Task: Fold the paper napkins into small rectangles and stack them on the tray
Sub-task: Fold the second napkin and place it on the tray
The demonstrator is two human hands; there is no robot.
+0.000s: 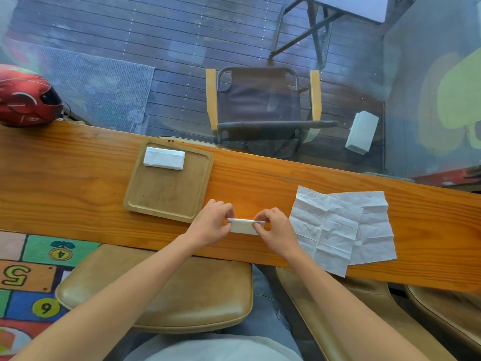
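A small white folded paper napkin (243, 225) lies near the front edge of the long orange-brown wooden surface (78, 183), pinched at its ends by both hands: the left hand (212, 224) grips its left end, the right hand (276, 227) its right end. Left of them sits a square light wooden tray (169, 199) with a folded white napkin rectangle (164, 158) in its far left corner. Two unfolded creased white napkins (341, 230) overlap at the right, overhanging the front edge.
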